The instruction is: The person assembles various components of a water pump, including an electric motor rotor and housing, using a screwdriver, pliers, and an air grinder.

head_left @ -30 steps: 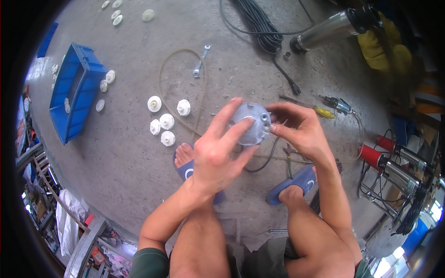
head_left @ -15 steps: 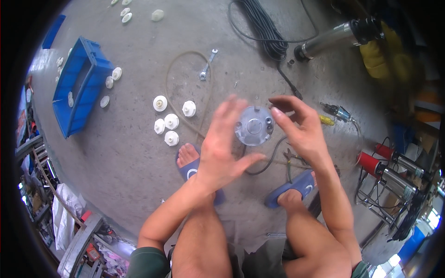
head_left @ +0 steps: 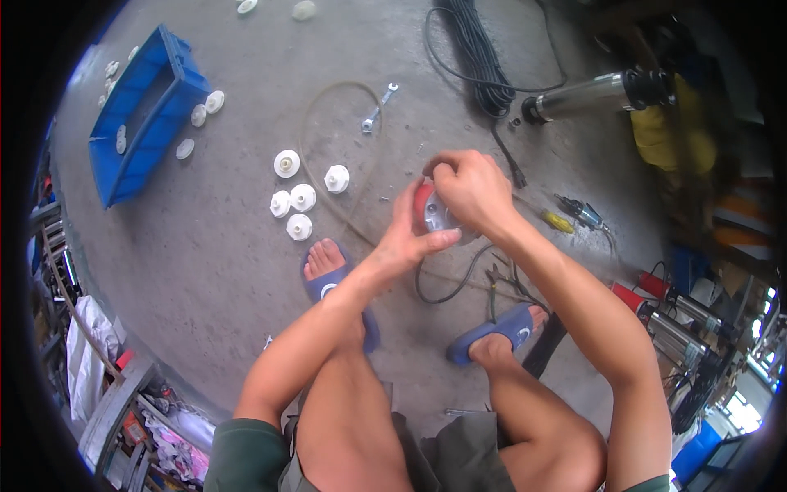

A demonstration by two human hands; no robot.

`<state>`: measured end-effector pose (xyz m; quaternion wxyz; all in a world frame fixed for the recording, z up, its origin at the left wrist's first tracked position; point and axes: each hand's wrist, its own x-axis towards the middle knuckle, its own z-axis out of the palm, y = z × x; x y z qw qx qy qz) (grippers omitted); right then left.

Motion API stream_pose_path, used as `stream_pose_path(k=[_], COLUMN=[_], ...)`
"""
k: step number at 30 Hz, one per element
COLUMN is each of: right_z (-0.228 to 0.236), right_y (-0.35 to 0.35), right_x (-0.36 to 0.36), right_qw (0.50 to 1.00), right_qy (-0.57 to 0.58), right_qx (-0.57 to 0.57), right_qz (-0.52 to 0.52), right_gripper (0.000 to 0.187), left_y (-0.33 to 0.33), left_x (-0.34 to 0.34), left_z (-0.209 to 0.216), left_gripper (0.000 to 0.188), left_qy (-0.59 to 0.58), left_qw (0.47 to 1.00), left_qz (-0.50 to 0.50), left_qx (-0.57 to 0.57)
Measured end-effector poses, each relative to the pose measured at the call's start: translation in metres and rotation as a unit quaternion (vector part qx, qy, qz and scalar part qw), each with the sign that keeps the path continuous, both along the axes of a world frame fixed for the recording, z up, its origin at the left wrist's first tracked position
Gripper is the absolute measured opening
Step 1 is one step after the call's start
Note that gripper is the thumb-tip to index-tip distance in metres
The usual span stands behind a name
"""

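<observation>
Between my hands is a red cylinder [head_left: 421, 203] with a round silver metal end [head_left: 438, 216], which has holes in it. My left hand [head_left: 402, 236] wraps its near left side, thumb along the near edge. Over its far right edge bends my right hand [head_left: 474, 190], fingers curled in; what they pinch, if anything, is hidden. Much of the cylinder is covered by both hands. A black cable [head_left: 425, 289] loops on the floor just below it. Near my right foot lie pliers [head_left: 493, 283] with dark, partly green handles.
Several white plastic wheel-like parts [head_left: 302, 198] lie on the left. Beyond them are a clear hose [head_left: 305, 135] and a wrench [head_left: 379, 108]. A blue crate [head_left: 135, 168] lies far left. At right are a steel cylinder [head_left: 586, 97], coiled cable [head_left: 479, 61], a yellow-handled tool [head_left: 557, 221] and red-topped pumps [head_left: 630, 298].
Both hands, apart around the silver end before, have closed in on it. The cylinder now looks tilted, with its red side showing. The whole view has shifted slightly.
</observation>
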<state>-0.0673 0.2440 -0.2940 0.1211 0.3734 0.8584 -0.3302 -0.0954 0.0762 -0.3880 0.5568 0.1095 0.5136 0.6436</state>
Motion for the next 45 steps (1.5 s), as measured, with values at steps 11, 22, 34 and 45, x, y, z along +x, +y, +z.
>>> stream_pose_path(k=[11,22,34,45], right_z=[-0.026,-0.059,-0.13,-0.136], right_y=[0.02,0.027,-0.052,-0.032], right_x=[0.016,0.069,0.318,0.321], right_qw=[0.997,0.852,0.964,0.968], right_qy=[0.046,0.394,-0.1,-0.145], right_qx=[-0.058,-0.068,0.247,0.199], right_qz=[-0.025,-0.337,-0.004,0.056], right_gripper=[0.036,0.044,0.117,0.085], left_y=[0.015,0.008,-0.008,0.015], left_x=[0.0,-0.009,-0.002,-0.008], left_z=[0.012,0.017,0.034,0.011], left_gripper=[0.116,0.094,0.108,0.124], left_qy=[-0.01,0.047,0.367,0.438], left_qw=[0.999,0.999,0.928,0.886], left_qz=[-0.037,-0.004,0.007,0.049], left_qx=[-0.003,-0.022,-0.065,0.142])
